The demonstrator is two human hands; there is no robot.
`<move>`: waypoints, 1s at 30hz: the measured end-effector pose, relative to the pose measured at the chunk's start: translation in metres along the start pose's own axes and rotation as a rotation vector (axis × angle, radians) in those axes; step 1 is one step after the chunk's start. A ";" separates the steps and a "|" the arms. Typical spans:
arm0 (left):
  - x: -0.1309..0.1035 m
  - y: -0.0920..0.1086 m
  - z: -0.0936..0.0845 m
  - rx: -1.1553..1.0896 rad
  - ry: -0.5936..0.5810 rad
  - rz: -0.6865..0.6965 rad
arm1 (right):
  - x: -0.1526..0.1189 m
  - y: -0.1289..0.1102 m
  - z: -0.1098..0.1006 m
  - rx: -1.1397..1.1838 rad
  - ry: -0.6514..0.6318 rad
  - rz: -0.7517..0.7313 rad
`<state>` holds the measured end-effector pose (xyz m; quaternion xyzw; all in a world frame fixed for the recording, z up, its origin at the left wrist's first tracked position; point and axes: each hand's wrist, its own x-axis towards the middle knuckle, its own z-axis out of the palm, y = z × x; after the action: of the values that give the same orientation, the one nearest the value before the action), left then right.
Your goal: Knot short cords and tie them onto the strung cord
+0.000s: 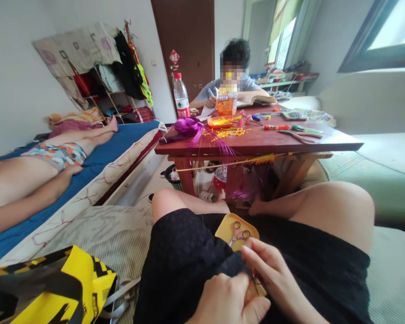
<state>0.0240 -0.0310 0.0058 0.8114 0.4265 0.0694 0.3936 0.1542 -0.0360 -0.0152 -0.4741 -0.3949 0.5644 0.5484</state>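
Observation:
My left hand (227, 297) is closed low over my lap, its fingers curled round something mostly hidden. Beside it, my right hand (273, 267) has its thumb and fingertips pinched together. A thin dark and red strand (254, 275) runs between the hands, too small to identify. Just past my fingers, a yellow tray (224, 226) rests on the black cloth over my lap. Scissors (236, 231) with pink handles lie in the tray, their blades pointing toward me.
Ahead stands a red-brown table (256, 140) with purple string (189, 127), yellow strands (227, 132), pliers (299, 136) and a bottle (181, 96). A person sits behind it with an open book (253, 99). Another person lies on the bed to the left. A yellow-black bag (77, 279) sits near left.

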 end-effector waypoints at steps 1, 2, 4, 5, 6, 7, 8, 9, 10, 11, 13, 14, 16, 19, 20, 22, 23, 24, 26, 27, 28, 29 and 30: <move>0.003 -0.003 -0.002 -0.203 0.024 0.019 | -0.002 -0.007 -0.004 -0.066 0.032 -0.075; 0.006 -0.006 -0.004 -0.430 0.023 0.027 | -0.004 -0.013 -0.009 -0.119 0.060 -0.143; 0.010 -0.013 -0.008 -0.875 -0.046 0.004 | -0.005 -0.018 -0.019 -0.155 0.123 -0.221; 0.011 -0.017 -0.009 -1.060 -0.093 -0.023 | -0.005 -0.019 -0.024 -0.128 0.163 -0.223; 0.012 -0.020 -0.009 -1.209 -0.123 -0.054 | -0.003 -0.018 -0.029 -0.077 0.207 -0.203; 0.013 -0.024 -0.009 -1.329 -0.129 -0.085 | -0.001 -0.017 -0.033 -0.013 0.249 -0.174; 0.014 -0.028 -0.009 -1.426 -0.114 -0.120 | 0.001 -0.016 -0.036 0.051 0.286 -0.146; 0.016 -0.032 -0.008 -1.502 -0.087 -0.160 | 0.003 -0.016 -0.039 0.103 0.322 -0.132; 0.018 -0.036 -0.007 -1.552 -0.046 -0.199 | 0.005 -0.017 -0.043 0.139 0.354 -0.138; 0.022 -0.041 -0.007 -1.567 0.015 -0.232 | 0.007 -0.020 -0.046 0.158 0.377 -0.157; 0.034 -0.051 -0.011 -1.473 0.227 -0.265 | 0.010 -0.028 -0.054 0.176 0.411 -0.198; 0.042 -0.057 -0.015 -1.382 0.365 -0.268 | 0.011 -0.033 -0.058 0.182 0.420 -0.212; 0.064 -0.070 -0.027 -1.201 0.616 -0.299 | 0.014 -0.042 -0.065 0.190 0.432 -0.231; 0.101 -0.092 -0.043 -1.051 0.699 -0.361 | 0.021 -0.052 -0.072 0.202 0.448 -0.259; 0.113 -0.099 -0.045 -0.986 0.691 -0.392 | 0.023 -0.053 -0.073 0.203 0.453 -0.265; 0.134 -0.111 -0.043 -0.846 0.634 -0.444 | 0.026 -0.053 -0.073 0.193 0.457 -0.268; 0.143 -0.115 -0.039 -0.773 0.588 -0.467 | 0.027 -0.052 -0.073 0.184 0.455 -0.271; 0.150 -0.119 -0.034 -0.700 0.538 -0.484 | 0.028 -0.051 -0.072 0.170 0.439 -0.265; 0.160 -0.123 -0.020 -0.557 0.448 -0.501 | 0.029 -0.048 -0.069 0.149 0.413 -0.265; 0.163 -0.124 -0.014 -0.488 0.412 -0.502 | 0.029 -0.046 -0.067 0.140 0.400 -0.260; 0.165 -0.124 -0.008 -0.422 0.385 -0.502 | 0.030 -0.044 -0.064 0.133 0.389 -0.255; 0.167 -0.124 -0.003 -0.359 0.363 -0.502 | 0.031 -0.042 -0.062 0.125 0.373 -0.246; 0.168 -0.123 0.000 -0.300 0.348 -0.502 | 0.032 -0.040 -0.059 0.116 0.349 -0.232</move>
<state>0.0512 0.1346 -0.1180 0.5900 0.6588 0.1699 0.4347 0.2233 -0.0056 0.0065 -0.4837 -0.3125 0.4287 0.6962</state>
